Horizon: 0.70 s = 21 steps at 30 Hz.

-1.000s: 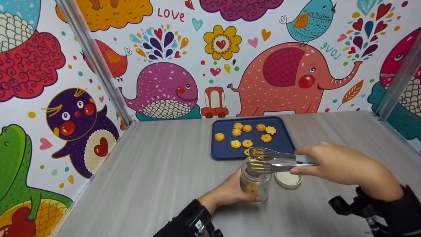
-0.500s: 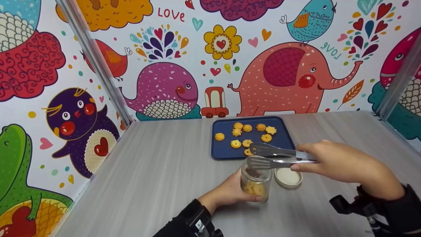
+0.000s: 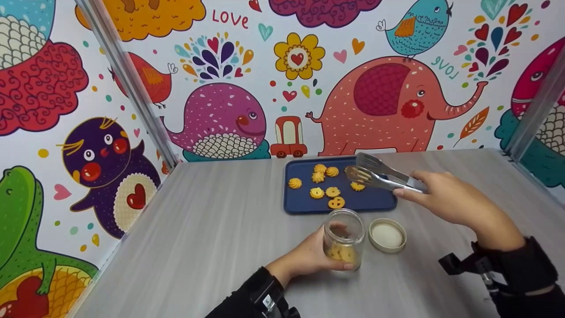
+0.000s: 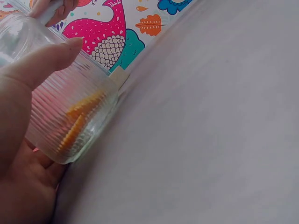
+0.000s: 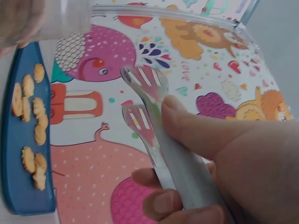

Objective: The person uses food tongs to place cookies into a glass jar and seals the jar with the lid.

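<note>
My left hand (image 3: 311, 254) grips a clear glass jar (image 3: 355, 251) around its side; the jar stands on the table with its mouth uncovered. Through the ribbed glass a few cookies (image 4: 77, 123) show at the bottom. In my right hand (image 3: 457, 205) I hold metal tongs (image 5: 163, 135) with slotted tips. Their tips (image 3: 359, 174) hang spread apart over the right part of the blue tray (image 3: 304, 206), with nothing seen between them. Several golden cookies (image 3: 317, 193) lie on that tray, and the tongs hide some on the right.
A round pale lid (image 3: 387, 235) lies on the grey table (image 3: 212, 229), just right of the jar. The tray sits behind the jar, near the patterned back wall (image 3: 291, 97). Another patterned wall (image 3: 48, 145) bounds the left side.
A cookie held by the tongs over the jar's mouth has dropped inside. My right hand has then carried the tongs up and back over the tray. The left hand stays on the jar.
</note>
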### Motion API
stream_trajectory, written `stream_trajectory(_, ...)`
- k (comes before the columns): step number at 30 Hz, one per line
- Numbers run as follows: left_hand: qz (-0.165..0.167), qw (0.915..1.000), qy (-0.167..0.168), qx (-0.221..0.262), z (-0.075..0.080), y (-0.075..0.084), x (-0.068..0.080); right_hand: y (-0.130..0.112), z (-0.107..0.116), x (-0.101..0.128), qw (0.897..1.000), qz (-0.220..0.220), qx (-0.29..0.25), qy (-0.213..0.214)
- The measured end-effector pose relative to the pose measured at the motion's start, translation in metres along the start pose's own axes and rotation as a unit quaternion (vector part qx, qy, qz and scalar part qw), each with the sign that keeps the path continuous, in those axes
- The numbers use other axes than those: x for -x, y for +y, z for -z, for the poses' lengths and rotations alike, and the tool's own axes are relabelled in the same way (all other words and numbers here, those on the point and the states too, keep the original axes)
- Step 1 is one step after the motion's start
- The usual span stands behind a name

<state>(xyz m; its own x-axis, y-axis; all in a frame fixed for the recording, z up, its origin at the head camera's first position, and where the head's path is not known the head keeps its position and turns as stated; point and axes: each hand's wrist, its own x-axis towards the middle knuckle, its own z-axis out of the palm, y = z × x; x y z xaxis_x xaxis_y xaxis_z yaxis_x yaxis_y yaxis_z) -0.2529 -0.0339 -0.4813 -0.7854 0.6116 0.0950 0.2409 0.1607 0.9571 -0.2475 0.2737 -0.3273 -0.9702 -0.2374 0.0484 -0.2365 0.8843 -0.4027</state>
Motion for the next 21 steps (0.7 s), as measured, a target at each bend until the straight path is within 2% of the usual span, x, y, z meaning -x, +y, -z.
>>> stream_trajectory(6, -0.001, 1.0, 0.0, -0.002, 0.001, -0.002, 0.0, 0.016, -0.014, -0.014, 0.999, -0.039, 0.005, -0.016)
stream_trajectory(14, 0.004, 1.0, -0.002, -0.003, 0.001, -0.002, -0.001, 0.042, -0.037, -0.031, 0.997, -0.056, -0.002, -0.043)
stream_trajectory(21, 0.003, 1.0, 0.002, -0.003, 0.002, -0.001, 0.001, 0.051, -0.057, -0.042, 0.996, -0.077, -0.014, -0.048)
